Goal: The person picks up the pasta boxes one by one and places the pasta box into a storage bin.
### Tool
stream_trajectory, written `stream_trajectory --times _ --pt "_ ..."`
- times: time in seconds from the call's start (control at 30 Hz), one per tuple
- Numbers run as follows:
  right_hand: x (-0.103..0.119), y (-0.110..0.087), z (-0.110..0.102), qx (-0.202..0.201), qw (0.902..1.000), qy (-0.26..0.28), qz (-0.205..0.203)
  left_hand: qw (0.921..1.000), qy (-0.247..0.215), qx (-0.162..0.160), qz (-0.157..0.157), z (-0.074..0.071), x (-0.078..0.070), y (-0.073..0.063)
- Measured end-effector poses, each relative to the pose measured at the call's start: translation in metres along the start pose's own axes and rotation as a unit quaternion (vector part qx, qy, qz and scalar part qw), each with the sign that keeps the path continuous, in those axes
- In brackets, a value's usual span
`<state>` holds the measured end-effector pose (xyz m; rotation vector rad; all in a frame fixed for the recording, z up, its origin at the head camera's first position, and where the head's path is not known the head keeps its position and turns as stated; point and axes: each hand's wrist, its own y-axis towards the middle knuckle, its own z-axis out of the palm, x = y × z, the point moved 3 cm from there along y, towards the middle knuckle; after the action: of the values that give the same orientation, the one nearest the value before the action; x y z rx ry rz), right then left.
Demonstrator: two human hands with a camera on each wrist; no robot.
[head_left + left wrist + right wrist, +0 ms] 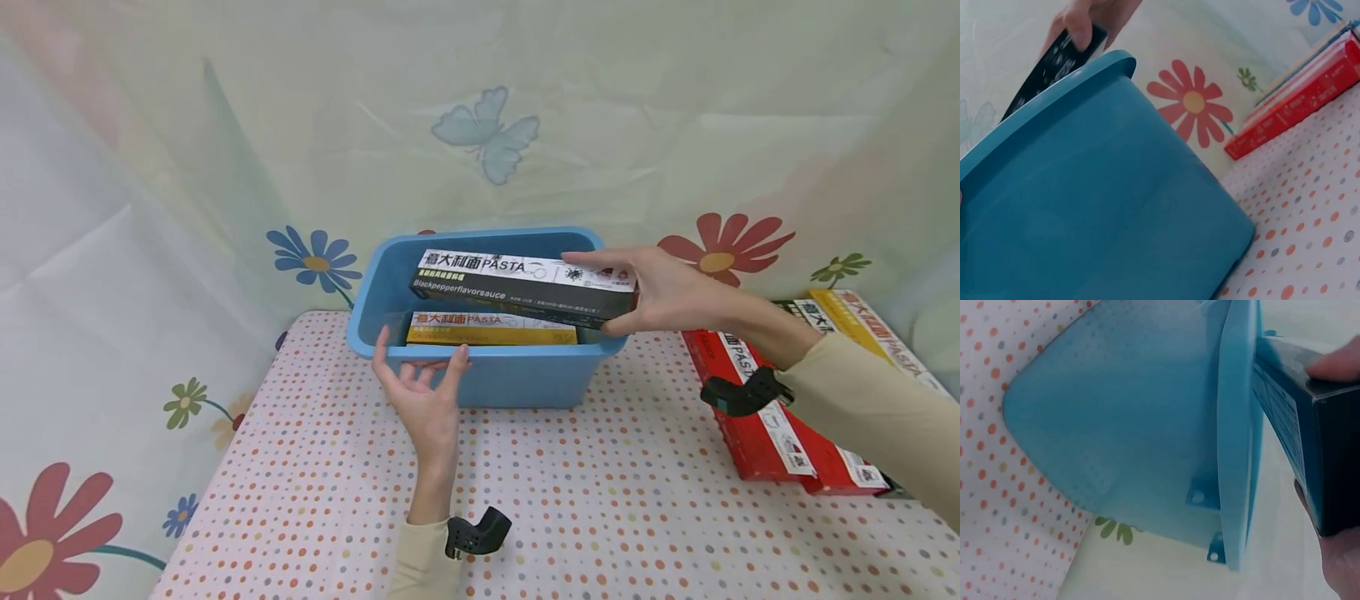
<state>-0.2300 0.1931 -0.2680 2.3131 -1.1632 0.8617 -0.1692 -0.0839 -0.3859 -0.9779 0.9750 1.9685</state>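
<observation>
"Nearest first: spread or pinching, on the left?"

"Spread, with the left hand (pixel 422 407) at the front of a blue plastic tub (pixel 525 379); hard to tell any firm grip."

"Done?"

"Seemingly, just past those fingertips, one yellow-and-white cardboard pasta box (pixel 491 331) in the tub."

"Under way?"

"Pinching, in the right hand (pixel 660 287), the end of a black-and-white cardboard pasta box (pixel 517 283), tilted at the opening, not yet set down."

"Left?"

"Probably red-and-white cardboard boxes (pixel 753 450) right of both hands, with a second yellow box (pixel 855 321) farther off."
</observation>
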Motion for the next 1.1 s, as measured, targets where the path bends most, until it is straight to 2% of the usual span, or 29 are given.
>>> stream_trajectory --times 0.27,0.43,0.7,1.1 --pt "-0.002 0.034 0.020 0.109 0.9923 -0.029 -0.052 1.0000 -0.006 0.006 0.003 0.000 -0.001 -0.002" --pt "-0.004 0.048 0.029 0.149 0.9877 -0.020 -0.043 0.9999 -0.010 0.007 0.006 -0.001 -0.002 -0.002" --pt "-0.010 0.063 0.042 0.179 0.9831 0.006 -0.036 0.9999 -0.009 0.002 0.011 -0.002 -0.004 -0.005" --pt "-0.016 0.070 0.043 0.225 0.9740 0.023 -0.016 0.9996 -0.024 0.002 0.013 -0.006 -0.009 -0.006"
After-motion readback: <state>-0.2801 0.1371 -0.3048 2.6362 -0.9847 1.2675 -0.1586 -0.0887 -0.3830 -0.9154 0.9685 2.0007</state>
